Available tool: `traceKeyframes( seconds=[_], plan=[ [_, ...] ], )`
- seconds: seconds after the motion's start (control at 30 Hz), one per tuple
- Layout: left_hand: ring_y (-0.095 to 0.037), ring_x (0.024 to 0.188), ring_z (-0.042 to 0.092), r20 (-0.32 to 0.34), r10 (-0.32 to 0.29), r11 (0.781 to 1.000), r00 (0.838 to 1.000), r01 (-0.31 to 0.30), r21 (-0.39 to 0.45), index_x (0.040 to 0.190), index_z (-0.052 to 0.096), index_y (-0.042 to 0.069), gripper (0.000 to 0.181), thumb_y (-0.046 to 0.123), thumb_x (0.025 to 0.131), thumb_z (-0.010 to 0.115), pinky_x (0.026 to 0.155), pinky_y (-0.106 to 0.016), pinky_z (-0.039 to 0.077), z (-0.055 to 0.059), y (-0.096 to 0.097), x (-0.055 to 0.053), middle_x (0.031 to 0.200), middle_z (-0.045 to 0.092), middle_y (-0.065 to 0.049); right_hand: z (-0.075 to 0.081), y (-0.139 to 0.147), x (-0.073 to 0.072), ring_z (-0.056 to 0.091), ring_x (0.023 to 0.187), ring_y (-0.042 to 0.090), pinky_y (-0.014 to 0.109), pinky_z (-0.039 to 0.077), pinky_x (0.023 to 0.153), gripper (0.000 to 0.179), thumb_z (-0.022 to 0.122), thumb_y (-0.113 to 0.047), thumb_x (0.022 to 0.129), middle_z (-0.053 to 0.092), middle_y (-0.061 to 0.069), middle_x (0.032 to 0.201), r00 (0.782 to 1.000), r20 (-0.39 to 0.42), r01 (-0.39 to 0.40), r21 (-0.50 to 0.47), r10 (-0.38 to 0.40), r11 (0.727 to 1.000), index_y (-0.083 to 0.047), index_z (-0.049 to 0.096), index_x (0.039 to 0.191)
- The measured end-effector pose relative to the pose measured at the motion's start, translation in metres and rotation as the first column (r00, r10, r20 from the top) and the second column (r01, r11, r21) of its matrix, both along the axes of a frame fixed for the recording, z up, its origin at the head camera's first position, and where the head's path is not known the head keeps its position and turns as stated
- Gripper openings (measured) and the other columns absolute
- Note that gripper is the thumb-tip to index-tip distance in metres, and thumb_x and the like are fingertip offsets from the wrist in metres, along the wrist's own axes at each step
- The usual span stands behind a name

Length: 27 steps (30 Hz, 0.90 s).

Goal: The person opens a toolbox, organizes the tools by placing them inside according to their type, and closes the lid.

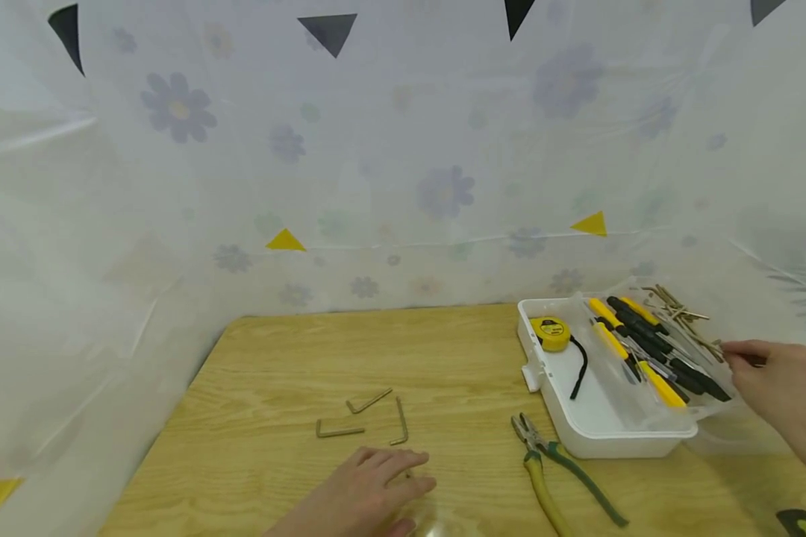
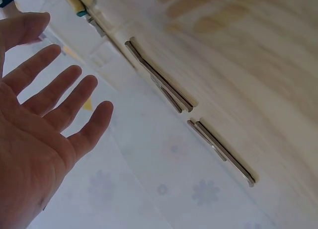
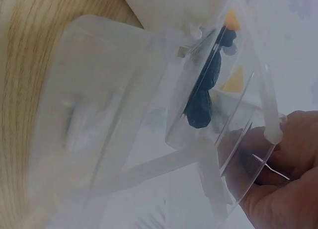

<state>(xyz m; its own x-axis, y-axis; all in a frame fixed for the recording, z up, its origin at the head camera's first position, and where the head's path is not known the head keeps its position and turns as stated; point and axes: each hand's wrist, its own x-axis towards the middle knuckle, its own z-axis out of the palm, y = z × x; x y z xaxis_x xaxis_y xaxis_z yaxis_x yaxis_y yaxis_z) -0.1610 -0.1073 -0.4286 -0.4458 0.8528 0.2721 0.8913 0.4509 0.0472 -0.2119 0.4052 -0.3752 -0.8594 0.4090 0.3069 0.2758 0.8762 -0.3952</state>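
Note:
My left hand (image 1: 376, 488) hovers over the table's front with its fingers spread, and its palm (image 2: 35, 144) shows bare in the left wrist view. Just beyond it, several L-shaped hex keys (image 1: 340, 432) lie on the wood; they appear as thin metal bars (image 2: 161, 77) in the left wrist view. My right hand (image 1: 779, 377) is at the right side of the tool case, beside a bunch of brass-coloured hex keys (image 1: 678, 309). Its thumb and fingers pinch a thin hex key (image 3: 271, 168), seen partly through the clear plastic (image 3: 248, 177).
A white tool case (image 1: 618, 446) holds a yellow tape measure (image 1: 551, 333) and, in its clear tray, yellow-and-black screwdrivers (image 1: 661, 384). Green-and-yellow pliers (image 1: 540, 477) lie in front of the case. A flowered plastic sheet (image 1: 389, 149) hangs behind the table (image 1: 275, 358).

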Motion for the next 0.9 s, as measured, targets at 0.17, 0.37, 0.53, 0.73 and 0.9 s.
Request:
traceKeyframes(
  seconds=[0.17,0.37,0.53,0.73,0.9],
  plan=[
    [-0.012,0.121,0.053,-0.044,0.005,1.000,0.999,-0.005,0.004,0.131,0.054,0.025,0.040,0.037,0.093,0.058,0.087,-0.036,0.049,-0.002,-0.002,-0.003,0.136,0.053,0.002,0.002,-0.003,0.001,0.050,0.059,0.023,0.028,0.033,0.041,0.032,0.044,-0.007,0.091,0.061,0.033,0.104,0.999,0.024,0.023,-0.001,-0.023,1.000,0.010,0.062,0.111],
    [-0.015,0.113,0.058,-0.133,0.027,0.998,0.991,-0.018,0.067,0.127,0.057,0.022,0.047,0.034,0.083,0.069,0.083,-0.037,0.051,-0.004,-0.009,-0.006,0.135,0.055,-0.002,0.001,-0.006,0.003,0.054,0.059,0.028,0.027,0.031,0.043,0.033,0.044,-0.013,0.092,0.063,0.031,0.102,0.999,-0.024,-0.038,0.077,0.040,0.996,0.006,0.063,0.111],
    [-0.015,0.113,0.058,-0.142,0.066,0.991,0.988,-0.048,0.127,0.127,0.058,0.023,0.051,0.033,0.079,0.073,0.083,-0.038,0.051,-0.004,-0.020,-0.011,0.135,0.053,0.001,-0.003,-0.025,0.007,0.035,0.038,0.012,0.024,0.020,0.037,0.027,0.050,-0.010,0.089,0.064,0.024,0.066,0.935,-0.296,-0.150,0.176,0.198,0.973,0.005,0.068,0.102],
    [-0.015,0.115,0.057,-0.089,0.178,0.978,0.980,-0.166,0.129,0.131,0.051,0.029,0.054,0.030,0.081,0.071,0.081,-0.045,0.052,0.002,-0.039,-0.011,0.137,0.052,0.003,-0.008,-0.077,-0.002,0.045,0.051,0.009,0.019,0.028,0.043,0.022,0.062,-0.004,0.073,0.071,0.017,0.082,0.705,-0.494,-0.358,0.371,0.509,0.857,-0.001,0.073,0.092],
    [-0.014,0.113,0.058,-0.119,0.228,0.965,0.966,-0.209,0.158,0.130,0.054,0.026,0.056,0.029,0.078,0.074,0.081,-0.043,0.052,0.008,-0.051,-0.011,0.134,0.054,0.002,-0.022,-0.145,-0.008,0.063,0.081,0.021,0.026,0.048,0.062,0.028,0.071,-0.005,0.071,0.071,0.007,0.098,0.602,-0.375,-0.586,0.391,0.705,0.709,-0.008,0.072,0.099]
  ],
)
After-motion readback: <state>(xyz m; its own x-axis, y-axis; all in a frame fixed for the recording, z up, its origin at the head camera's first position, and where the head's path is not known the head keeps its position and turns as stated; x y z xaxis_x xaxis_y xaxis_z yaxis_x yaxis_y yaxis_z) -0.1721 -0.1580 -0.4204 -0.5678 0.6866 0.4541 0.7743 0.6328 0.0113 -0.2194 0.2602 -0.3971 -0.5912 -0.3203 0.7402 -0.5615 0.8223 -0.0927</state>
